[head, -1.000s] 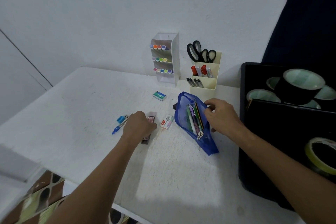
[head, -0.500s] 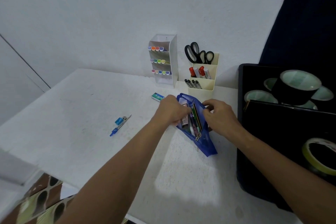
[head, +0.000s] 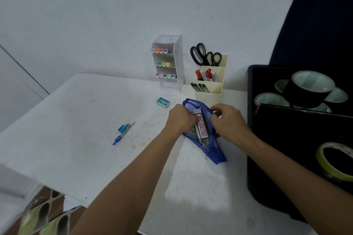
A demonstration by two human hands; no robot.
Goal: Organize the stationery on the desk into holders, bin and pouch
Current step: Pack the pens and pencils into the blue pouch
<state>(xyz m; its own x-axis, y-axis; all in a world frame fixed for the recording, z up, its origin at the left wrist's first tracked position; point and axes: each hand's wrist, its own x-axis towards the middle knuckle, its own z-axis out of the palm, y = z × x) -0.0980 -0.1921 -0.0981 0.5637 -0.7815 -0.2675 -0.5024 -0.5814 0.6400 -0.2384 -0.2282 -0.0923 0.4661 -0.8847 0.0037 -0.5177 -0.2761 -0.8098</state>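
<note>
Both hands' grip point(head: 181, 118) point(head: 227, 120) — pouch point(head: 215, 150) rims.

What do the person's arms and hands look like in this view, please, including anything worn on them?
Both forearms are bare from the frame's lower edge up to the wrists; no sleeves show. The left hand and right hand wear no gloves, and no watch, bracelet or ring is visible. No markings show on either arm. Fingernail detail is too small to tell.
</note>
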